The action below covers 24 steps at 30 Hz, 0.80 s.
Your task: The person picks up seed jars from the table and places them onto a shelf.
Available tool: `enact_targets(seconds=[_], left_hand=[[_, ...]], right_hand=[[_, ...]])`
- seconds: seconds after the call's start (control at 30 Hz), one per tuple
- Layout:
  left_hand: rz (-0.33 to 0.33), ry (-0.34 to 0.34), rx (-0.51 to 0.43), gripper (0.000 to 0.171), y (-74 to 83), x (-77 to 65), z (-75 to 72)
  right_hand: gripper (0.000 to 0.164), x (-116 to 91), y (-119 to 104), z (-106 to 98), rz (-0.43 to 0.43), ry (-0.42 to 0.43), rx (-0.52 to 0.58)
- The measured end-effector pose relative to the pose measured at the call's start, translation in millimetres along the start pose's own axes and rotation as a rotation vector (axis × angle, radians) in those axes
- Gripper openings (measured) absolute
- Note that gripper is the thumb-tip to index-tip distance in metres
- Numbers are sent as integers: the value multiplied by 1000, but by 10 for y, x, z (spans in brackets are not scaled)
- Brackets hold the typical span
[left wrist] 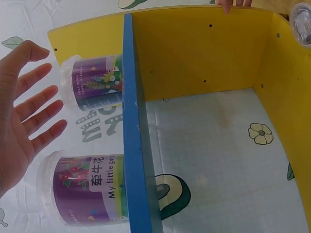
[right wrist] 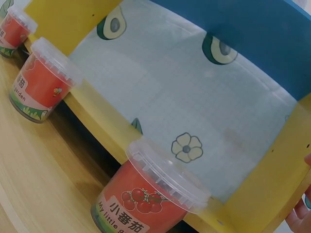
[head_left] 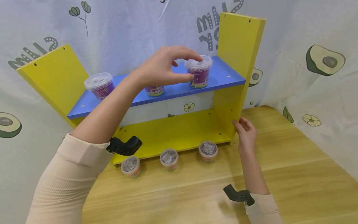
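A two-tier shelf has yellow side panels point(head_left: 240, 43) and a blue upper board point(head_left: 223, 73). My left hand point(head_left: 165, 67) reaches across in front of that board, thumb and fingers spread beside a purple tub point(head_left: 199, 77) with a clear lid. In the left wrist view a gap shows between the fingers point(left wrist: 46, 99) and this tub. Partly behind the left wrist stands a second purple tub point(head_left: 154, 91); a third purple tub point(head_left: 100, 84) is at the board's left end. Low on the right panel, my right hand point(head_left: 246, 135) grips the front edge between thumb and fingers.
Along the shelf's front on the wooden table point(head_left: 279, 161) stand three red tubs with clear lids: a right one point(head_left: 208, 151), a middle one point(head_left: 169, 158) and a left one point(head_left: 131, 167). The yellow lower board point(head_left: 173, 130) lies behind them. A printed cloth point(head_left: 293, 25) hangs behind.
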<state>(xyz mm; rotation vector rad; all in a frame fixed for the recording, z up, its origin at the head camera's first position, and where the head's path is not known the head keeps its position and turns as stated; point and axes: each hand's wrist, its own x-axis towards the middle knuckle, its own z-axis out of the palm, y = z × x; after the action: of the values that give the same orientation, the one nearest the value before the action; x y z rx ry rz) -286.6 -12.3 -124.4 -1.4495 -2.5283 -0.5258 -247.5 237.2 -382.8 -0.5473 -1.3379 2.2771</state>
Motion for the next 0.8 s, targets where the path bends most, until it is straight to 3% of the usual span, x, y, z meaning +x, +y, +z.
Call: enact_targets(seconds=[0.2, 0.5, 0.8], left_hand=[[27, -2, 9, 46, -12, -46, 42], [-3, -15, -5, 47, -13, -116, 64], [64, 56, -27, 45, -24, -223, 81]], right_hand=[[16, 1, 9, -6, -22, -7, -7], [18, 11, 4, -3, -13, 3, 15], [16, 9, -3, 2, 0, -8, 11]])
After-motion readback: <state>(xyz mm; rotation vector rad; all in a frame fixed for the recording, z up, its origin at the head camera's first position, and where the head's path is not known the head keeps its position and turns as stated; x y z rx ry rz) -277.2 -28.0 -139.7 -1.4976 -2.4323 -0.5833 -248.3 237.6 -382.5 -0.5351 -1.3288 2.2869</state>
